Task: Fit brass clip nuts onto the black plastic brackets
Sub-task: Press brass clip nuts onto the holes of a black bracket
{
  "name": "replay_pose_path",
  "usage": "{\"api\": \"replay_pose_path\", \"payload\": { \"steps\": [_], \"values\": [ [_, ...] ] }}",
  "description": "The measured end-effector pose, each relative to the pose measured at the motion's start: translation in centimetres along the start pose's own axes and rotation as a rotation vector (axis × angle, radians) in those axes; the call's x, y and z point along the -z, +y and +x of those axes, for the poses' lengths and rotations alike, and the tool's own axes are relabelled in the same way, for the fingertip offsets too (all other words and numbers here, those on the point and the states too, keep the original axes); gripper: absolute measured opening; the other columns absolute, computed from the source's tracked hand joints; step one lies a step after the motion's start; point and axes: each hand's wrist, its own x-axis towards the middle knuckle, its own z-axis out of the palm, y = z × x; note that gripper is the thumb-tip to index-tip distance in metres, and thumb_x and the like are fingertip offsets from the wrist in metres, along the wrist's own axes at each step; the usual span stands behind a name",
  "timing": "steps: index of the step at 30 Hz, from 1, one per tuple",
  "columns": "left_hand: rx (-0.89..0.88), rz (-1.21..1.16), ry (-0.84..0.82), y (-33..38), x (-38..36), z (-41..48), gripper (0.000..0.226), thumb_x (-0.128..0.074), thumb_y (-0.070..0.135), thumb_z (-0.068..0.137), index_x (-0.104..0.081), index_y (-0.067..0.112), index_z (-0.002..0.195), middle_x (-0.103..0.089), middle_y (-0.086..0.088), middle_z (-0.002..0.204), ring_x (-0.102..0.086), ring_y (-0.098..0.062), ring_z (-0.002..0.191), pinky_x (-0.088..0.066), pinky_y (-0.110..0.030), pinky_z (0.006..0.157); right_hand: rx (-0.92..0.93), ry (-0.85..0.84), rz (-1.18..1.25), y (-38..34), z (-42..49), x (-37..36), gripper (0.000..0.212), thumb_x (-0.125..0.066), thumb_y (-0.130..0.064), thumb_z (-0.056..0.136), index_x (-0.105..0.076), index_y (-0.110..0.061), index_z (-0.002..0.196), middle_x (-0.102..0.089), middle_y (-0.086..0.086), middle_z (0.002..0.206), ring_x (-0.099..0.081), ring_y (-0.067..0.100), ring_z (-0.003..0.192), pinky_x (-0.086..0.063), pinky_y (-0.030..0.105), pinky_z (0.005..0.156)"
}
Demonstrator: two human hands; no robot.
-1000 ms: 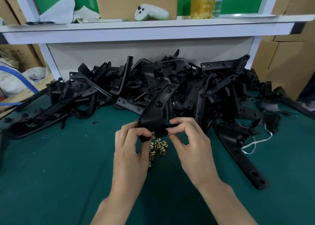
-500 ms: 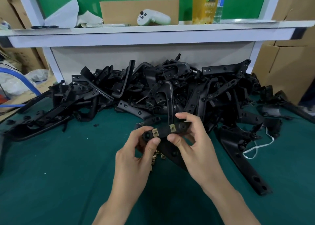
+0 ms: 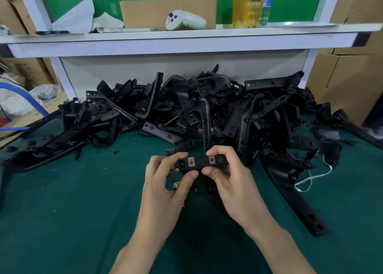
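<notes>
A black plastic bracket (image 3: 200, 163) is held level above the green mat between both hands. My left hand (image 3: 165, 182) grips its left end with thumb and fingers. My right hand (image 3: 230, 176) grips its right end. Two brass clip nuts sit on the bracket's upper face, one clip nut (image 3: 190, 161) to the left and the other clip nut (image 3: 211, 159) by my right fingertips. Loose brass clip nuts (image 3: 177, 185) lie on the mat under my left hand, mostly hidden by it.
A big heap of black brackets (image 3: 186, 112) fills the back of the mat. One long bracket (image 3: 298, 195) lies to the right beside a white string (image 3: 310, 178). A white shelf (image 3: 186, 39) overhead carries a controller, cardboard and a bottle. Cardboard boxes (image 3: 348, 82) stand at right.
The bracket has been turned from upright to level, so its face with the two brass clip nuts now shows. Both hands shifted their hold to its ends and lifted slightly.
</notes>
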Motion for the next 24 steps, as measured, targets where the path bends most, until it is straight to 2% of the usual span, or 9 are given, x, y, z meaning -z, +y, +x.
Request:
{"api": "replay_pose_path", "payload": {
  "steps": [3,7,11,15,17,19,21,24],
  "values": [
    [-0.014,0.004,-0.003,-0.06,-0.01,-0.05,0.034,-0.065,0.053,0.085,-0.054,0.056,0.117,-0.051,0.024,0.119,-0.053,-0.005,0.114,-0.039,-0.005,0.086,0.006,-0.016,-0.028,0.03,-0.02,-0.02,0.021,-0.061,-0.035,0.098,-0.052,-0.047,0.112,-0.069,-0.023,0.093,-0.064,0.002,0.082,-0.045,0.011,0.07],
    [-0.039,0.041,-0.015,-0.19,0.02,-0.14,0.025,-0.057,0.058,0.091,-0.049,0.057,0.114,-0.055,0.029,0.11,-0.053,-0.005,0.108,-0.037,-0.006,0.086,0.004,-0.024,-0.045,0.23,-0.01,0.02,0.022,-0.062,-0.03,0.098,-0.053,-0.046,0.111,-0.067,-0.028,0.083,-0.062,-0.003,0.077,-0.043,0.009,0.068],
    [-0.074,0.075,-0.019,-0.29,0.09,-0.22,0.02,-0.054,0.056,0.093,-0.049,0.054,0.113,-0.055,0.027,0.108,-0.053,-0.009,0.103,-0.037,-0.008,0.083,-0.014,-0.022,-0.054,0.3,-0.06,-0.19,0.022,-0.062,-0.032,0.098,-0.052,-0.048,0.11,-0.07,-0.026,0.089,-0.062,0.012,0.069,-0.049,0.02,0.062],
    [-0.068,0.081,-0.022,-0.33,0.09,-0.25,0.017,-0.055,0.052,0.096,-0.048,0.057,0.11,-0.055,0.033,0.105,-0.052,-0.007,0.096,-0.038,-0.006,0.079,-0.029,-0.017,-0.047,0.48,0.02,-0.25,0.027,-0.064,-0.025,0.097,-0.055,-0.047,0.108,-0.071,-0.025,0.085,-0.064,0.003,0.073,-0.045,0.012,0.062],
    [-0.071,0.079,-0.017,-0.31,0.06,-0.25,0.02,-0.055,0.047,0.095,-0.048,0.059,0.109,-0.055,0.034,0.105,-0.052,-0.006,0.095,-0.038,-0.005,0.078,-0.032,-0.018,-0.032,0.45,0.11,-0.19,0.028,-0.066,-0.024,0.096,-0.056,-0.047,0.107,-0.071,-0.025,0.082,-0.062,0.003,0.067,-0.045,0.013,0.06],
    [-0.074,0.076,-0.008,-0.34,0.0,-0.3,0.028,-0.06,0.037,0.097,-0.048,0.059,0.109,-0.055,0.033,0.106,-0.052,-0.004,0.093,-0.04,-0.009,0.078,-0.036,-0.011,-0.027,0.36,0.16,-0.25,0.027,-0.067,-0.025,0.096,-0.057,-0.047,0.107,-0.071,-0.024,0.083,-0.061,0.017,0.064,-0.05,0.025,0.057],
    [-0.039,0.048,-0.002,-0.37,-0.1,-0.41,0.025,-0.059,0.042,0.095,-0.048,0.06,0.109,-0.056,0.03,0.106,-0.055,-0.006,0.093,-0.043,-0.018,0.074,-0.043,-0.004,-0.016,0.21,0.13,-0.42,0.026,-0.066,-0.027,0.096,-0.056,-0.048,0.107,-0.072,-0.023,0.087,-0.062,0.034,0.071,-0.052,0.038,0.062],
    [-0.016,0.03,0.0,-0.43,-0.16,-0.56,0.023,-0.056,0.052,0.091,-0.048,0.06,0.111,-0.055,0.026,0.106,-0.057,-0.01,0.092,-0.042,-0.022,0.071,-0.027,0.006,-0.01,0.06,0.07,-0.59,0.024,-0.065,-0.031,0.096,-0.055,-0.05,0.107,-0.071,-0.023,0.089,-0.062,0.037,0.074,-0.051,0.039,0.064]
  ]
}}
